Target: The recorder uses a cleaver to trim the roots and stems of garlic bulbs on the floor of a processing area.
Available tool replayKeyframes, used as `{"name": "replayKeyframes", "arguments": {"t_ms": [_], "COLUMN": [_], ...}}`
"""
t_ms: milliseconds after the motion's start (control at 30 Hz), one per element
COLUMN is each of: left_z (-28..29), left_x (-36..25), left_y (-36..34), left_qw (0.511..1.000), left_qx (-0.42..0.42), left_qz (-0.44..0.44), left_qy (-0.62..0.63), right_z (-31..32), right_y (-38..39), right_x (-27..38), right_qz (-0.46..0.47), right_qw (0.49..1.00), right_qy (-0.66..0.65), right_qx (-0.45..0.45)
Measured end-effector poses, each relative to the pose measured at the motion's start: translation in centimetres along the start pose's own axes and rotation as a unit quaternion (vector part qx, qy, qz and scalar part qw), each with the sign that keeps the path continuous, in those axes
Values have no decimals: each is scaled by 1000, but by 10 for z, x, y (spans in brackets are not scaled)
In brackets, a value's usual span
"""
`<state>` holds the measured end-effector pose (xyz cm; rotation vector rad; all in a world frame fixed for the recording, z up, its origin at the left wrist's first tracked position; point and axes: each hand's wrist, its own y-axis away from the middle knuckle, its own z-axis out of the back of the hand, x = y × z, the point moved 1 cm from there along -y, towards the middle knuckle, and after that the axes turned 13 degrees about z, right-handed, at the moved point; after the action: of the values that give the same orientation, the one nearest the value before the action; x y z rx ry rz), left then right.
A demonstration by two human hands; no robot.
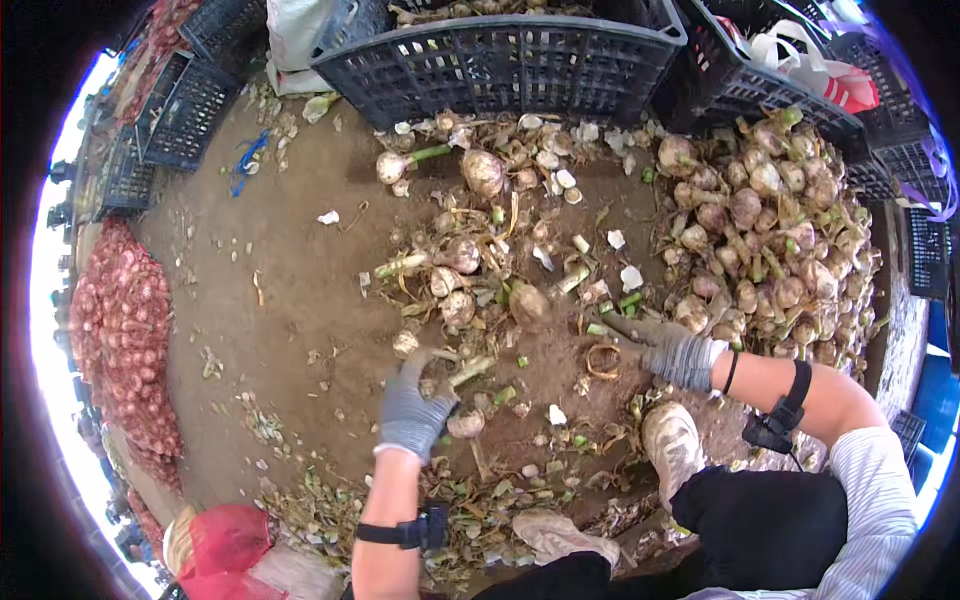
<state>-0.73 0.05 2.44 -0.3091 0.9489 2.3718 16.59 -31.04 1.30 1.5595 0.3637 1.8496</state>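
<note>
Garlic [460, 255] lay scattered on dirt floor [270, 300]; bigger heap [765, 235] at right. Left hand [413, 405], grey-gloved, was down beside cut stem [473, 370], fingers curled; couldn't tell if gripping. Right hand [672, 355], also gloved, was low near heap, fingers pointing left; grip unclear. Both were well apart. Black crate [510, 70] stood beyond scattered garlic, red mesh sack [125, 350] at far left.

the top edge crops the middle crate [500, 70].
</note>
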Motion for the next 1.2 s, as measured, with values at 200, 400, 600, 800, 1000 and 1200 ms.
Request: {"name": "replayKeyframes", "arguments": {"t_ms": [200,400,600,800,1000,1200], "left_z": [103,110,9,23,132,130], "left_x": [-112,-128,-43,-67,-194,-202], "left_y": [-15,-107,-171,-141,-116,-182], "left_qw": [928,982,976,995,878,962], "left_qx": [84,-23,40,-96,-30,-87], "left_qz": [-215,-89,158,28,-305,-145], "left_qy": [292,164,-145,23,367,215], "right_z": [3,-2,-5,12,16,26], "right_y": [2,4,0,6,2,5], "right_x": [7,-16,-35,-17,-7,-5], "right_qz": [-29,-14,186,-16,0,-11], "right_qw": [999,999,954,1000,999,995], "right_qy": [15,-30,235,-14,-41,-98], "right_qx": [6,2,-5,0,1,-3]}}
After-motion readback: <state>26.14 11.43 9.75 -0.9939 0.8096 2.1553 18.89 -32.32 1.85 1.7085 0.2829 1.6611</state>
